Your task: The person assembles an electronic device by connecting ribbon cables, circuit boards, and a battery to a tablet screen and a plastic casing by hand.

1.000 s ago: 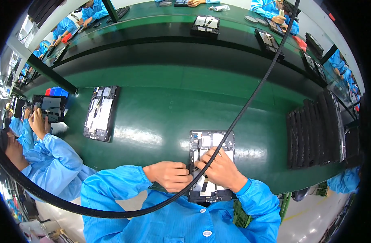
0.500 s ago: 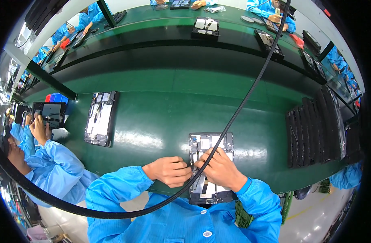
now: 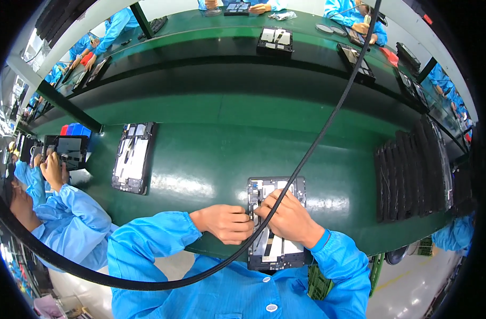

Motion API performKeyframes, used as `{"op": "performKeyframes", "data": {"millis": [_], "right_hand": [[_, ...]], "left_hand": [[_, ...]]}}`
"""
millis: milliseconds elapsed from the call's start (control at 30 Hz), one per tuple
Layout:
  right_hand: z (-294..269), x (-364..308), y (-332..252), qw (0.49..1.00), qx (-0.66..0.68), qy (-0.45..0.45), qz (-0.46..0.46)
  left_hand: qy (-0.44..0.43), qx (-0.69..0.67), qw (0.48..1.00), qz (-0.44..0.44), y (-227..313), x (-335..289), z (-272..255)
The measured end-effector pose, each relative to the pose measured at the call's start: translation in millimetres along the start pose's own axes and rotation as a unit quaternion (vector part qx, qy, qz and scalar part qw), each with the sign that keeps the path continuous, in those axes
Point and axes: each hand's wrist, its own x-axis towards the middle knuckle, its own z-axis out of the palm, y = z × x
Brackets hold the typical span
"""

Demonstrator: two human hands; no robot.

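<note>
An opened tablet (image 3: 269, 259), its white battery panels and dark circuit parts bare, lies on the green bench right in front of me. At its left edge my left hand (image 3: 225, 224) is closed, the fingers curled inward. My right hand (image 3: 293, 219) reaches over the tablet's middle, thumb and fingertips pinched together near its left side. Whatever sits between the fingers of either hand is too small or hidden to name. A black cable (image 3: 320, 133) crosses the view and covers part of the right hand and the tablet.
To the left lies a second opened tablet (image 3: 133, 158). A row of black tablet-like slabs (image 3: 407, 175) stands at the right. A co-worker's hand (image 3: 53, 171) works on another tablet (image 3: 70, 151) at far left. Across a raised ledge are more tablets (image 3: 275, 40) and other workers.
My view has shifted slightly. Both hands stay at the tablet with only small finger movements. A worker at the far upper left has reached an arm further forward.
</note>
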Motion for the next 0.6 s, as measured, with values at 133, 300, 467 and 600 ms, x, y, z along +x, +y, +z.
{"op": "performKeyframes", "data": {"millis": [133, 300, 467, 600], "right_hand": [[3, -1, 4, 1.0, 0.003, 0.003, -0.002], [5, 0, 8, 1.0, 0.006, -0.001, 0.003], [5, 5, 9, 1.0, 0.011, 0.002, 0.011], [4, 14, 10, 0.999, 0.049, 0.021, 0.01]], "left_hand": [[0.007, 0.043, 0.999, -0.002, 4, -3, -2], [-0.012, 0.061, 0.997, -0.04, 6, -3, -3], [0.019, 0.056, 0.997, -0.046, -4, 1, -1], [0.023, 0.053, 0.998, -0.031, -12, 1, -1]]}}
